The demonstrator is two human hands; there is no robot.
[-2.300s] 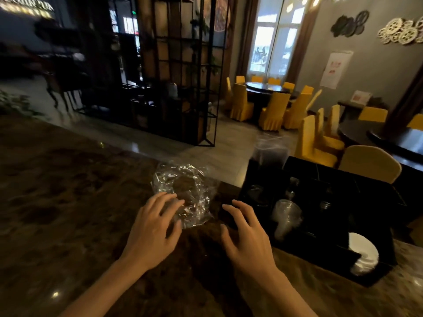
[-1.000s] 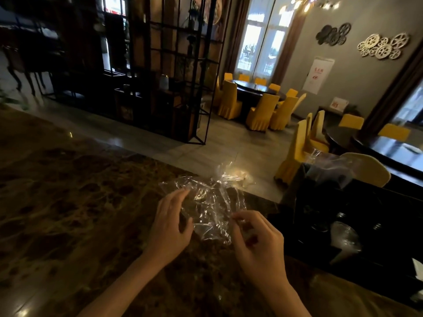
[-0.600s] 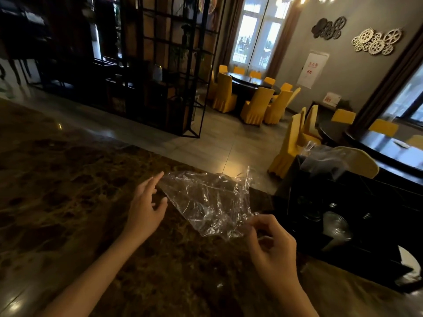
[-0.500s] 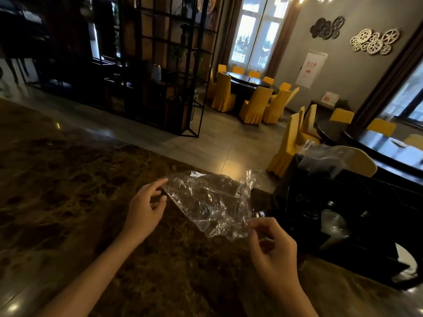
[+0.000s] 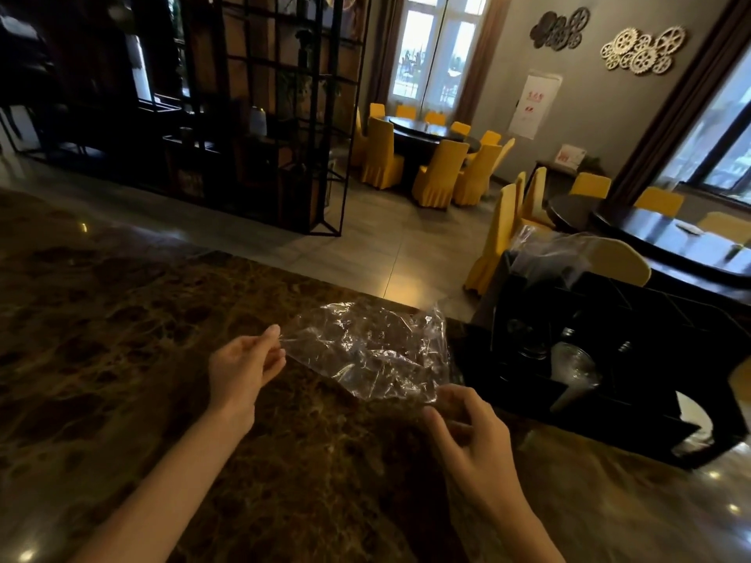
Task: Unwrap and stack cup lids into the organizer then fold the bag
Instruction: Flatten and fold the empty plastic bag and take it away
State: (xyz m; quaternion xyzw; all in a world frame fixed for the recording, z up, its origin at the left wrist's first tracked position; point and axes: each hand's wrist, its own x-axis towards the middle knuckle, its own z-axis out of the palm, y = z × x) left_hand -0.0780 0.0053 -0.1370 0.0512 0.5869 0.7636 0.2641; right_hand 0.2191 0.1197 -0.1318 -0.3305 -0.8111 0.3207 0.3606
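Both hands, left hand and right hand, pinch bag; organizer beside.

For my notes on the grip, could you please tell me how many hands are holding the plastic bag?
2: the left hand pinches the plastic bag's left corner, and the right hand pinches its lower right edge.
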